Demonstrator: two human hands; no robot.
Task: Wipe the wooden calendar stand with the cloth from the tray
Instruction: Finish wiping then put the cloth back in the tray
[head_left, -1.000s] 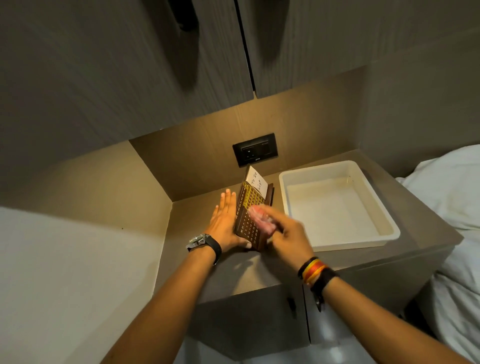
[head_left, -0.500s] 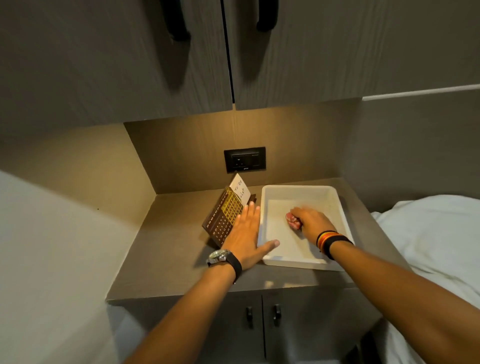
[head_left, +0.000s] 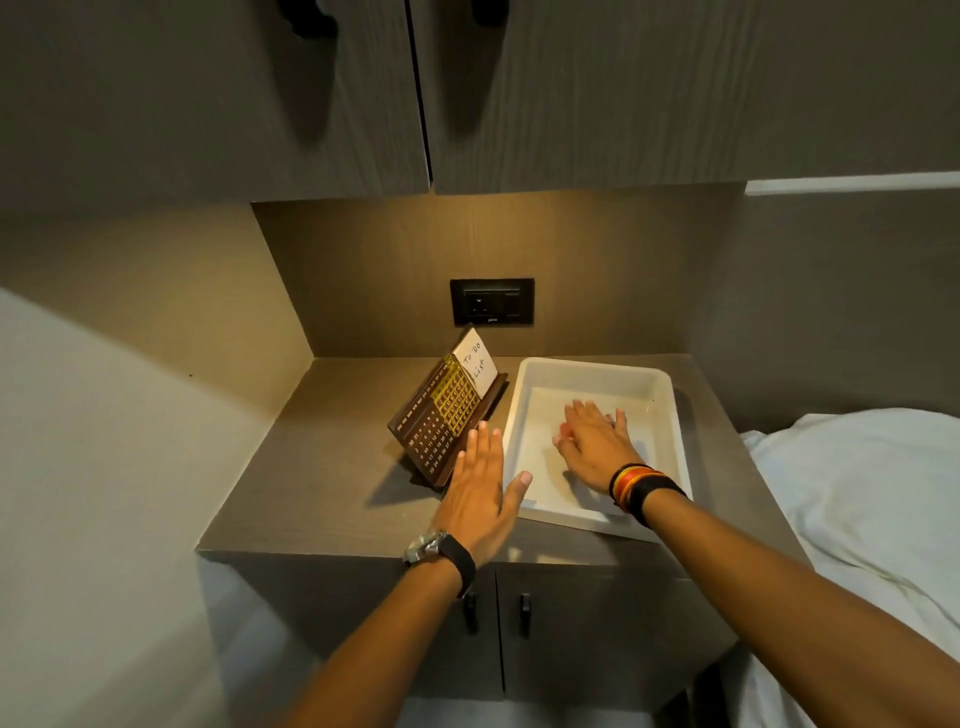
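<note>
Wood stand: the calendar stand (head_left: 440, 422) leaned back on the grey counter (head_left: 322, 441), just left of the tray, its brown face with numbers turned toward me.
Gold grid: a gold block of squares (head_left: 456, 400) sat on the upper part of that face.
Note: a white card (head_left: 477, 364) reading "To Do List" stood at the top right of the stand.
Tray: the white tray (head_left: 670, 415) lay on the counter to the right of the stand, its near edge close to the counter's front.
Cloth: only a small pink bit of the cloth (head_left: 563, 430) showed inside the tray, under my right fingers; I could not tell its full shape.
Right hand: my right hand (head_left: 595, 441) was inside the tray, palm down, fingers spread and flat over the cloth, not closed round it.
Left hand: my left hand (head_left: 480, 486) was flat and open, fingers straight, holding nothing, its fingertips at the stand's lower right corner and its thumb reaching toward the tray's near left rim; whether they touched the stand I could not tell.
Wrists: a watch (head_left: 439, 551) was on my left wrist, coloured bands (head_left: 636, 483) on my right.
Wall: a black socket (head_left: 491, 301) was set behind the stand.
Bed: white bedding (head_left: 857, 493) lay to the right of the counter.
</note>
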